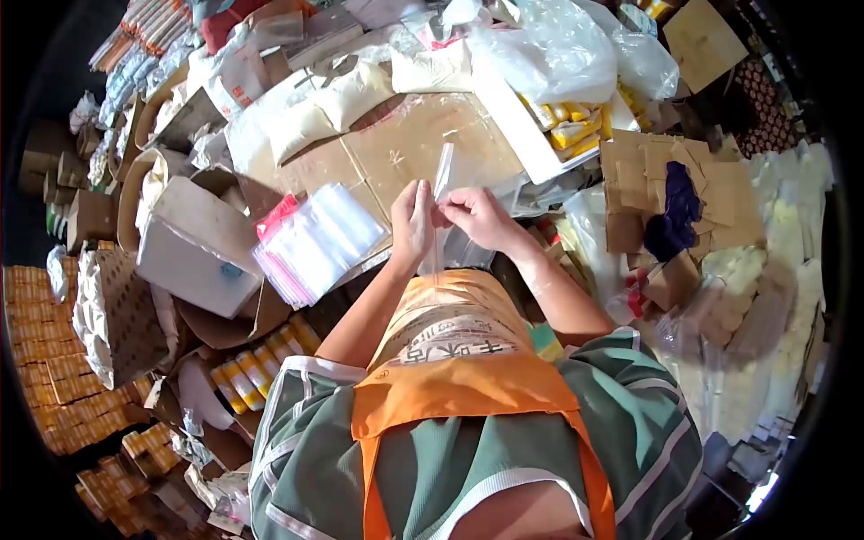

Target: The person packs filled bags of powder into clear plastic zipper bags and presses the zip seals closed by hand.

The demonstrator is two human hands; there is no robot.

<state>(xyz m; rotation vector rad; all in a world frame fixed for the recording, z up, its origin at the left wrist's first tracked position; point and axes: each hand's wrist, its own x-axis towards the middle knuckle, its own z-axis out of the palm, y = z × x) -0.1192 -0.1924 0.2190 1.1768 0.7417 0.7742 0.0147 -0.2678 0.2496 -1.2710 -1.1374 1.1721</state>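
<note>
A narrow strip of transparent plastic, which looks like a folded or edge-on plastic bag (445, 166), stands upright between my hands in front of the apron. My left hand (412, 223) is closed on its left side, fingers pointing up. From the right, my right hand (481, 219) pinches the same plastic with thumb and fingers. Part of the bag hangs below my hands, hard to make out against the apron. Left of my left hand lies a stack of flat transparent bags (324, 238) with pink edges.
A cardboard sheet (405, 139) covers the work surface ahead, with white filled bags (355, 94) along its far side. Yellow packets (576, 130) sit in a white box at the right. Open cartons (202, 238) crowd the left; a dark purple cloth (675, 211) lies on cardboard at right.
</note>
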